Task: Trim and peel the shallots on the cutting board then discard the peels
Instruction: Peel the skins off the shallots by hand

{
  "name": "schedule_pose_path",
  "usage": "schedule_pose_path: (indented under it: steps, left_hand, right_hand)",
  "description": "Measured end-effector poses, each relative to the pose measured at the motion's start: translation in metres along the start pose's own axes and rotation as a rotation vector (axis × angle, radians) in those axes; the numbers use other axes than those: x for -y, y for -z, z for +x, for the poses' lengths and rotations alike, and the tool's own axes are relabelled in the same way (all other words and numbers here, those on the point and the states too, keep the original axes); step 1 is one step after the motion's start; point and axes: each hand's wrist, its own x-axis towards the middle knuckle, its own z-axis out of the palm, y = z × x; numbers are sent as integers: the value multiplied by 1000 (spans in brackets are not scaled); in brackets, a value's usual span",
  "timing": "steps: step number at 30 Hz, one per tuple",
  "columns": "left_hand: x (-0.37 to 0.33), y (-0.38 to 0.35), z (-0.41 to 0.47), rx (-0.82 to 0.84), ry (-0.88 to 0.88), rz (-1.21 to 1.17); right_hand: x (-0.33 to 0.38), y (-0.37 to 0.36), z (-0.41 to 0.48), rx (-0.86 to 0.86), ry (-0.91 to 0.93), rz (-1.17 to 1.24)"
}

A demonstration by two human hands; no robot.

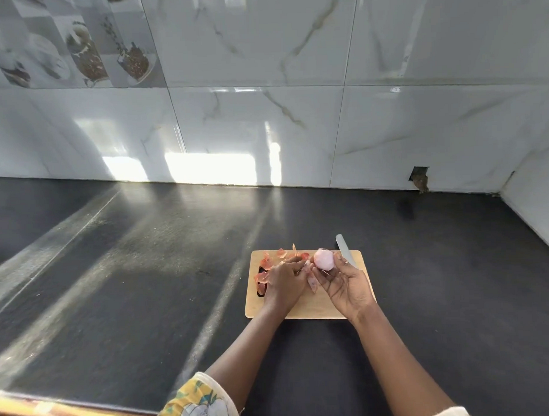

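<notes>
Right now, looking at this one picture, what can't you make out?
The knife: the head view shows only the blade; the right hand, holding the shallot, hides the handle.
The peel strip: whether fingers of the left hand pinch it is too small to tell.
The cutting board: both hands cover its middle, hiding anything lying there.
The peels: too small and blurred to count.

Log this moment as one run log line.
step: peeling | right hand: holds shallot over cutting board | left hand: pinches peel strip | loose peels: board's far left | knife: board's far right
</notes>
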Motion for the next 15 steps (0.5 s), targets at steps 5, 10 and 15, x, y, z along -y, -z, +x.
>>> schedule_pose_path:
  steps: [5, 10, 15]
  left_hand:
    - [0, -1, 1, -71, 6, -73]
    - [-3, 5, 0, -68, 27, -159]
    - [-5, 5, -2, -50, -20, -210]
  right_hand:
    - [3, -5, -5, -39, -10, 3]
    - [3, -8, -7, -64, -25, -72]
    - [0, -9, -4, -126, -16, -73]
